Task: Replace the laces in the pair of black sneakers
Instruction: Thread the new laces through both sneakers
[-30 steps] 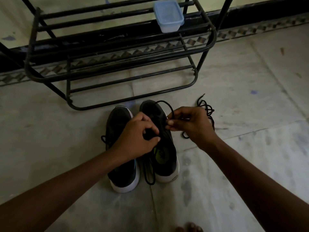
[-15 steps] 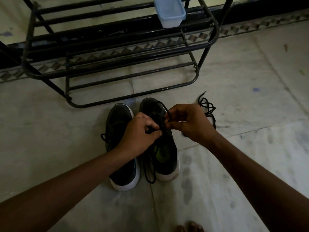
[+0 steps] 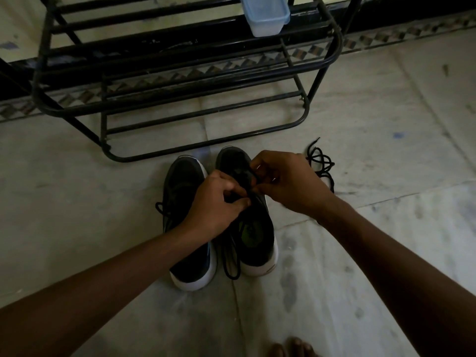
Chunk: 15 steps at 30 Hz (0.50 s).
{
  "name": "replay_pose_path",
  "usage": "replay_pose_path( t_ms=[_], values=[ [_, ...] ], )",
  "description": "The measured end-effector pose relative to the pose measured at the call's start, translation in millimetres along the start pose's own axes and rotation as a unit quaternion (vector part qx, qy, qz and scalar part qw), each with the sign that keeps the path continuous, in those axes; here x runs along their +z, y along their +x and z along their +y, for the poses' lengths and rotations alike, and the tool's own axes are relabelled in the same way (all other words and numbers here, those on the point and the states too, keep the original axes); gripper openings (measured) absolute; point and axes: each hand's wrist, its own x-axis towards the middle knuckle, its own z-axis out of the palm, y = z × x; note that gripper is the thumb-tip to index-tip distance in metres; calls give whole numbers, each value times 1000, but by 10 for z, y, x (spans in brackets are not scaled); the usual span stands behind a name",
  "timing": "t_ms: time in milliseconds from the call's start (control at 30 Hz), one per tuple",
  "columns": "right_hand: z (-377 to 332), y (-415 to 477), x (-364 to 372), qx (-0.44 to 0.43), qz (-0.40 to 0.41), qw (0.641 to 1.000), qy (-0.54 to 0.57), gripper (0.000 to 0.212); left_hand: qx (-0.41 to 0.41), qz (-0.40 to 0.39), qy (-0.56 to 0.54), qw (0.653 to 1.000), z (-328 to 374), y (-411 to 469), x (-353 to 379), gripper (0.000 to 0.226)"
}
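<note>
- Pale stone floor point(image 3: 386, 240), dim and smudged, carries the pair of black sneakers side by side at the centre of the frame, toes toward the wall
- You are working on the sneaker under your hands point(image 3: 257, 243), on the right of the pair; its lace point(image 3: 231, 266) trails in a slack loop onto the floor between the two heels
- Your left hand point(image 3: 216, 202) pinches that lace at the eyelets, and your right hand point(image 3: 286, 181) pinches it just opposite, fingertips almost meeting
- A second ago your right hand held a loop of lace up over the toe; that loop is now drawn in and both hands have closed over the tongue, which I read as a pass pulled snug, with more eyelets to go
- The other sneaker point(image 3: 184, 181) touches the first on its left, with lace showing at its outer side; I cannot tell whether that lace is old or new
- A loose lace point(image 3: 319, 161) lies tangled on the floor just right of your right hand
- Beyond the toes a black shoe rack point(image 3: 206, 148) fills the upper frame, with a plastic container point(image 3: 265, 19) on it at the top edge
- Neither blocks you; only your own fingers hide the eyelets
- Bare toes point(image 3: 291, 346) show at the bottom edge
</note>
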Motion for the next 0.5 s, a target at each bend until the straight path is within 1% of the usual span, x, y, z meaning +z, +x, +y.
replay_pose_path(
  t_ms=[167,300,500],
  values=[
    [49,-48,45,49,28,996,70,34,-4,2,0,1000,13,-7,3,16],
    [44,-86,120,75,49,993,81,30,-3,4,-3,1000,22,-16,2,15],
    [60,-96,150,119,44,977,169,24,-6,9,-3,1000,9,-10,18,12]
  ],
)
